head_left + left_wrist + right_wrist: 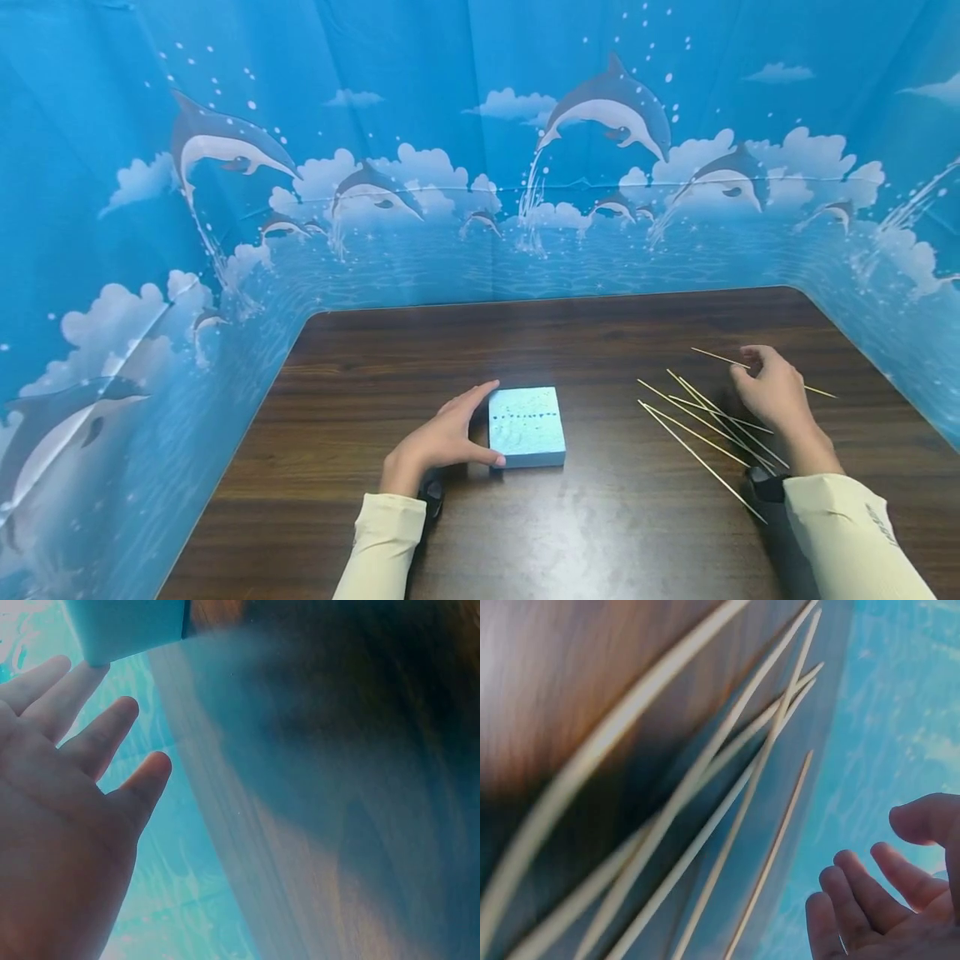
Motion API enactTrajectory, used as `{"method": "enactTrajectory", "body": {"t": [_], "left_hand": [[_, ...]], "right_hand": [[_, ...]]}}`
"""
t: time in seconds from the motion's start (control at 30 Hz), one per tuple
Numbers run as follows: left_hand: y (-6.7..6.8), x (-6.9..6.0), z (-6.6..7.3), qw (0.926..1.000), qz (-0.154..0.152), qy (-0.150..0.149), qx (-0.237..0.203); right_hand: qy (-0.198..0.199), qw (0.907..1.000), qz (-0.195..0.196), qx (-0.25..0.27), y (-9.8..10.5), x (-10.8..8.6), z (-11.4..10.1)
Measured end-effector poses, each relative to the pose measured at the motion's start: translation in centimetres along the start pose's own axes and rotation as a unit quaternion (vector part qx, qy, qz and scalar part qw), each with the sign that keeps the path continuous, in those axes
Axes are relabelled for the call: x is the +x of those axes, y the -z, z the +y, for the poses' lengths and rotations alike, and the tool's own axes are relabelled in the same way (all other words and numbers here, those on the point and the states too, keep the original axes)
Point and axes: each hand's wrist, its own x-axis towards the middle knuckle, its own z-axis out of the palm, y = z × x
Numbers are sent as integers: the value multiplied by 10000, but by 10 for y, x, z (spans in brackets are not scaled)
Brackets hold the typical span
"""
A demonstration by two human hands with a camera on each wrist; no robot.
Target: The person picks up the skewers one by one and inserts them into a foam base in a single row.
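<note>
In the head view my left hand (444, 433) is at the left side of a light-blue square block (528, 429), which has a row of dark dots across its top. The thumb is by the near left corner and the forefinger by the far left corner. The left wrist view shows fairly straight, spread fingers (105, 739) beside the block's lower edge (135, 630). On the right, my right hand (776, 392) hovers over a thin wooden stick (716, 357), hiding its middle. In the right wrist view its fingers (859, 892) are loosely bent, the thumb apart, nothing visible between them.
Several similar thin sticks (697, 429) lie crossed in a loose pile left of my right hand. The dark wood-grain table (600, 533) carries everything. A blue dolphin-print curtain (480, 258) borders the table at the back and sides.
</note>
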Motion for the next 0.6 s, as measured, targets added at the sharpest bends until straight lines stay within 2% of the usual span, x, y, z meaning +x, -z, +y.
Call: {"method": "enactTrajectory", "body": {"t": [0.17,0.4,0.5,0.6], "left_hand": [[0,-1,-2,10000,19,53,-4],[-1,0,-2,10000,4,64,-1],[-2,0,-2,10000,-8,77,-7],[-1,0,-2,9999,6,100,5]], "right_hand": [[-189,9993,-209,-235,2,8,14],[-860,9902,-869,-672,2,13,29],[-1071,9870,-944,-742,1,14,34],[-1126,9875,-818,-744,0,14,35]]}}
